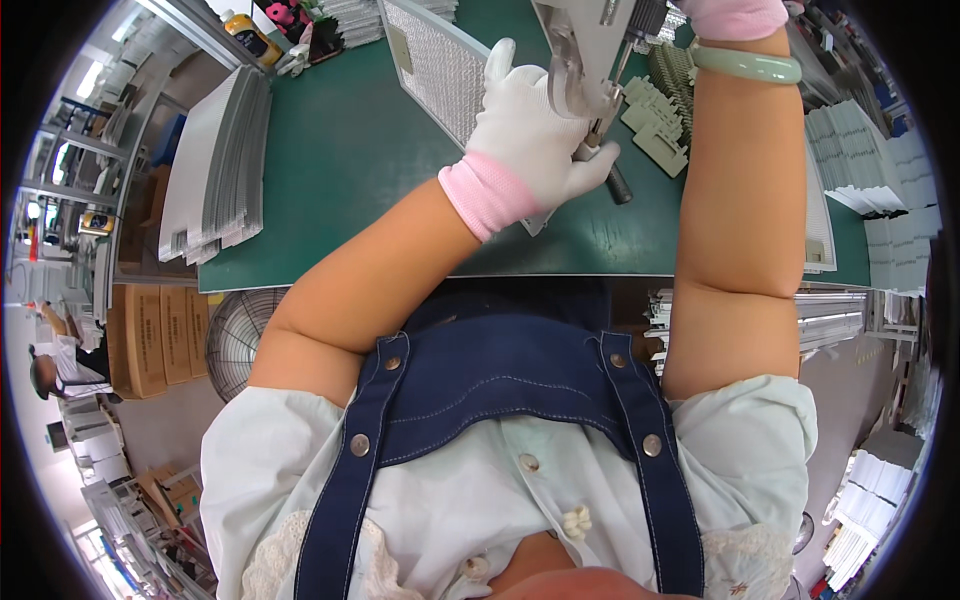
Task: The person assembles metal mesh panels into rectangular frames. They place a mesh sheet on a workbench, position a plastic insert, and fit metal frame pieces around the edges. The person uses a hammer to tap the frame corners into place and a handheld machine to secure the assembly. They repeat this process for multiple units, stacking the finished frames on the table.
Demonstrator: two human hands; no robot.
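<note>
Panel (432,66), beneath left fingers (498,62), near machine (585,35)

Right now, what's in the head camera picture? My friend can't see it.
A white-gloved left hand is over a pale panel beside a metal machine above a green table; the right arm extends past the top edge.

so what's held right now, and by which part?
Can't tell: the left hand overlaps the white mesh panel, fingers partly hidden by the machine head. Right hand is out of frame beyond its pink cuff.
</note>
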